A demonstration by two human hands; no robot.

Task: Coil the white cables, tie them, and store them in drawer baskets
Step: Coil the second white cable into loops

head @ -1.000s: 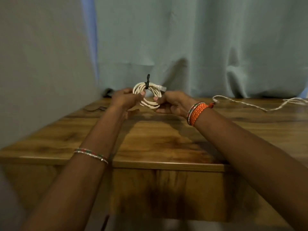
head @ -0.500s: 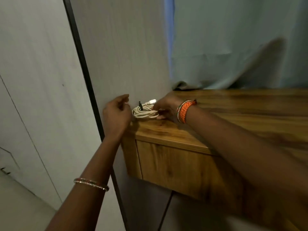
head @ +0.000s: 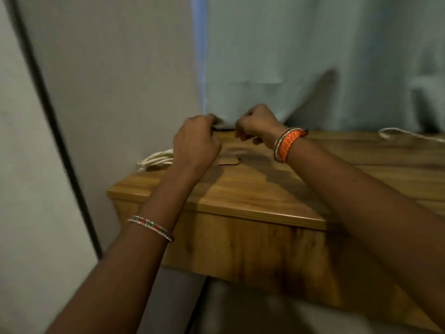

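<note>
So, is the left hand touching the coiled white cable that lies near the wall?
Cannot tell. In the head view the left hand overlaps the coiled white cable and hides its right end, so neither contact nor a gap shows. The fingers pinch a thin black tie.

I can read no text, label, brand, number or sign here. The wooden table top [head: 252,189], the curtain [head: 301,56] and the wall panel [head: 108,68] carry no writing.

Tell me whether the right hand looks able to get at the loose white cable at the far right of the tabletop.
Probably yes. The loose white cable lies on bare wood to the right of the right hand, nothing between. That hand is pinching a black tie with the left hand, so let go first.
</note>
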